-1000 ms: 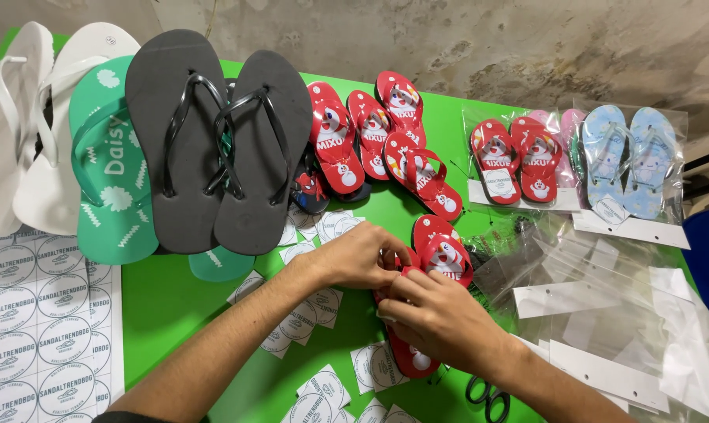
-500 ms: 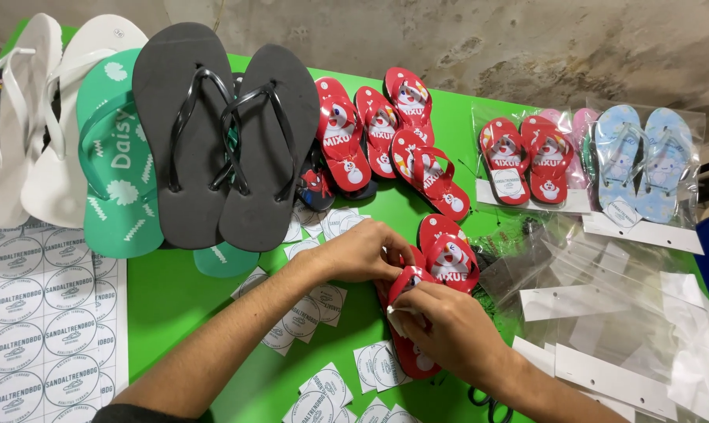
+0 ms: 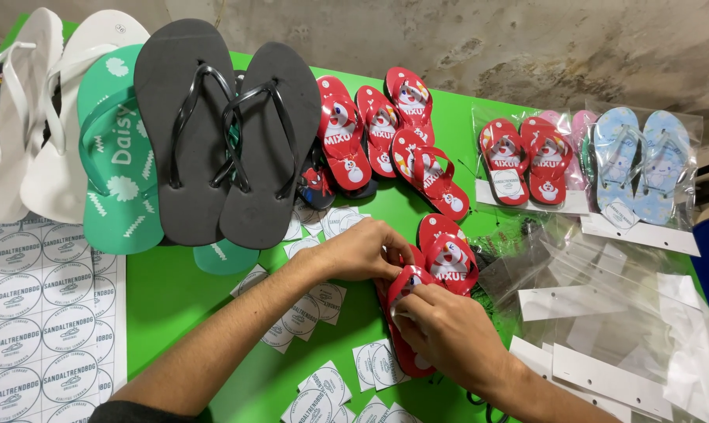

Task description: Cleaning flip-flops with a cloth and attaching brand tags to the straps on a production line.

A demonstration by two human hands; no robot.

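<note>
Small red rubber flip-flop (image 3: 405,345) with a cartoon print, flat on the green table (image 3: 174,290), pinched at its strap by both hands. Left hand (image 3: 362,251) closed on the strap's upper side; right hand (image 3: 448,333) curled, fingertips gripping the front. Second matching red sandal (image 3: 448,254) just beside. Round white stickers (image 3: 307,313) scattered beneath the forearms. Large black flip-flops (image 3: 221,133) farther up, clear plastic bags (image 3: 605,298) off right.
</note>
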